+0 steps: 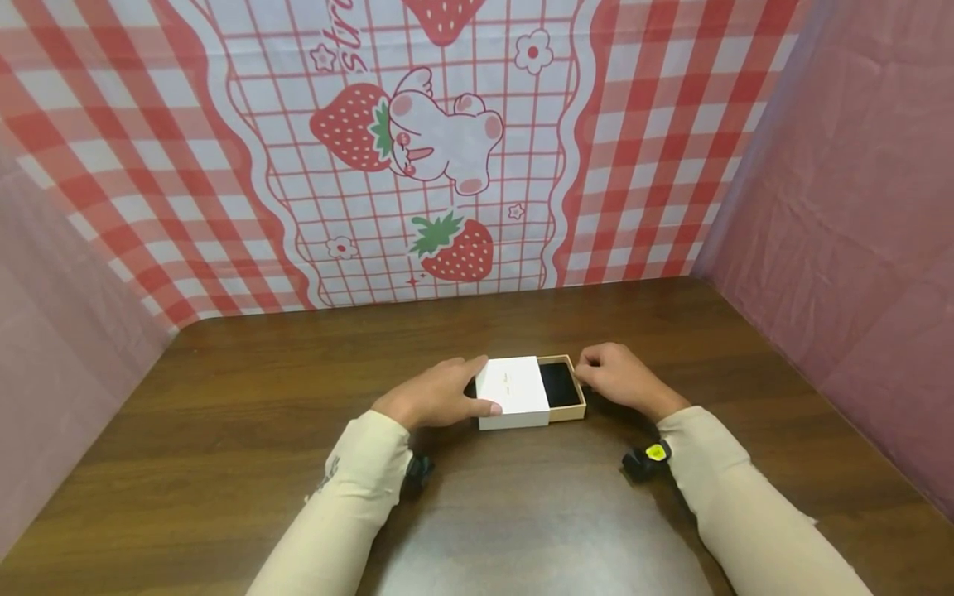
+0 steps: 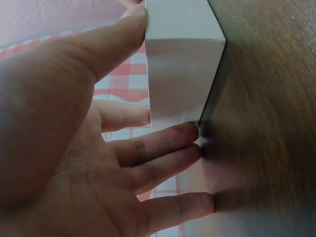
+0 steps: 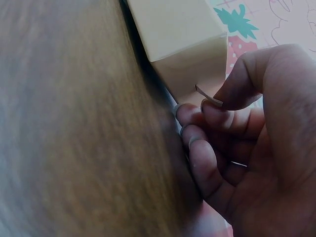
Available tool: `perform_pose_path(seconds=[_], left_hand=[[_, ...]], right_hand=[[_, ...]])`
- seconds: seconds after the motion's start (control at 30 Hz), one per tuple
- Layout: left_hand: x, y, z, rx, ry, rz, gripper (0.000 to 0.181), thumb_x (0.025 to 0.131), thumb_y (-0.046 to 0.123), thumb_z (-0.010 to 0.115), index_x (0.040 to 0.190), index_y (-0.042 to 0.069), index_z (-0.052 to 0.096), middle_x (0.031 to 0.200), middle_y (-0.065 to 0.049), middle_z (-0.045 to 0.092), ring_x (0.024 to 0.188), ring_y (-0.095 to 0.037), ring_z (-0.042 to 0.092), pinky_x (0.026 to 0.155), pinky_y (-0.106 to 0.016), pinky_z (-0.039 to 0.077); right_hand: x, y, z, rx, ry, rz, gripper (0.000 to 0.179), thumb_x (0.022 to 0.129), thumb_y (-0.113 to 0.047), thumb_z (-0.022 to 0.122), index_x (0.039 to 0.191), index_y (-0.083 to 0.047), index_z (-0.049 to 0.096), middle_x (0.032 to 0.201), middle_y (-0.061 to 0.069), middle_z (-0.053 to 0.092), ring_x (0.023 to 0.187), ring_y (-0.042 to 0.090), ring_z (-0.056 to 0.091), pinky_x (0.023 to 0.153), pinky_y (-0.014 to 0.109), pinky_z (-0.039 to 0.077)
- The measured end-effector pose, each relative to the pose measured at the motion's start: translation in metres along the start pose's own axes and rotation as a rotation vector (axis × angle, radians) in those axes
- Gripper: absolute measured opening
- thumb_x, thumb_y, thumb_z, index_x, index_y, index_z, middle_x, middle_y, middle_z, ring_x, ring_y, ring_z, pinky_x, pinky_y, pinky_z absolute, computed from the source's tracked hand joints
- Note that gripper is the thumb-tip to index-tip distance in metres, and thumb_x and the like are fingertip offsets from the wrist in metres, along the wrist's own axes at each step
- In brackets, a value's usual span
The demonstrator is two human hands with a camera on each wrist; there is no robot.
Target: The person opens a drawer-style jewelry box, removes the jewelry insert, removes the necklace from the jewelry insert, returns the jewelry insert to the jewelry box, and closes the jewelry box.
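Note:
A white box sleeve [image 1: 513, 393] with small gold print lies on the table, and a tan drawer [image 1: 568, 413] sticks partway out of its right side. Inside the drawer's exposed part is a black insert [image 1: 559, 384]. My left hand [image 1: 436, 396] holds the sleeve's left end between thumb and index finger; its other fingers stretch out near the tabletop in the left wrist view. With thumb and index finger, my right hand [image 1: 620, 377] pinches a thin ribbon pull tab [image 3: 208, 96] on the drawer's end. The rest of the drawer is hidden in the sleeve.
The brown wooden table [image 1: 224, 447] carries the box. A red-and-white strawberry-patterned cloth [image 1: 641, 149] hangs behind it, with a pink cloth [image 1: 850, 248] along the right side and another on the left.

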State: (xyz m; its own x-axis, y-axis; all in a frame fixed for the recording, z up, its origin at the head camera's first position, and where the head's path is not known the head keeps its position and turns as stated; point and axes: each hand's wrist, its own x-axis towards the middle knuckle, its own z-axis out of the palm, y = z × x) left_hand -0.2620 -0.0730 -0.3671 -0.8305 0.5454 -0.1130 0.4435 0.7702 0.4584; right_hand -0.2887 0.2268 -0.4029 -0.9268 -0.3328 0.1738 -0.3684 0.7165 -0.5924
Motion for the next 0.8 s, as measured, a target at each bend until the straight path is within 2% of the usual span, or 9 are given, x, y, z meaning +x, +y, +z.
perform_pose_path(seconds=[0.8], left_hand=[[-0.0002, 0.0010, -0.0007, 0.017, 0.001, -0.009, 0.084, 0.093, 0.046, 0.070, 0.156, 0.005, 0.033, 0.147, -0.018, 0.049, 0.134, -0.027, 0.046, 0.112, -0.044, 0.036]], right_hand=[[0.0004, -0.0006, -0.0007, -0.001, -0.006, 0.019, 0.022, 0.086, -0.007, 0.057, 0.064, -0.013, 0.058, 0.060, -0.003, 0.051, 0.059, 0.016, 0.048, 0.056, 0.032, 0.039]])
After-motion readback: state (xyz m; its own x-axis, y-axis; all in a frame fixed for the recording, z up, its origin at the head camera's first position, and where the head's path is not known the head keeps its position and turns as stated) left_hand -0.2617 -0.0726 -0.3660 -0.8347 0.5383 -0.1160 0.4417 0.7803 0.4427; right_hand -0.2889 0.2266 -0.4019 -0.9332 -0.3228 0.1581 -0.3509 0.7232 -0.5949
